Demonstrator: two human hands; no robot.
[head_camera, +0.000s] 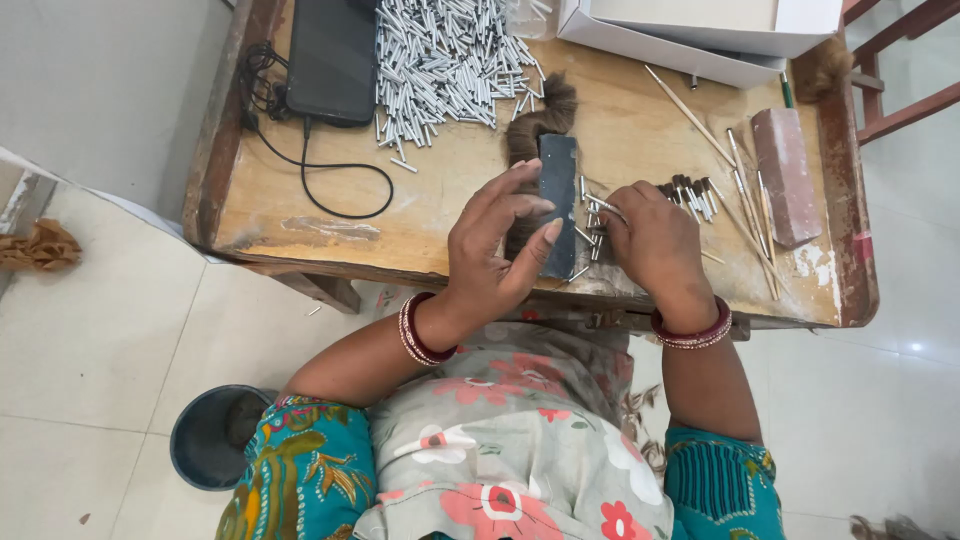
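Metal tube (603, 204) pinched in right hand (655, 245): light, stiff, slippery, grip mid-length. Left hand (492, 250) open, fingertips pressing dark block (558, 200) over hair bundle (528, 125).

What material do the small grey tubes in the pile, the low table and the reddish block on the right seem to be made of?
The small grey tubes look like metal: a bright silvery shine on thin, even cylinders. The low table looks like bare wood, matt and worn, with pale grain and scuffed patches. The reddish block has a dull, chalky pink face with pale smears; perhaps stone or brick, but the look leaves that open.
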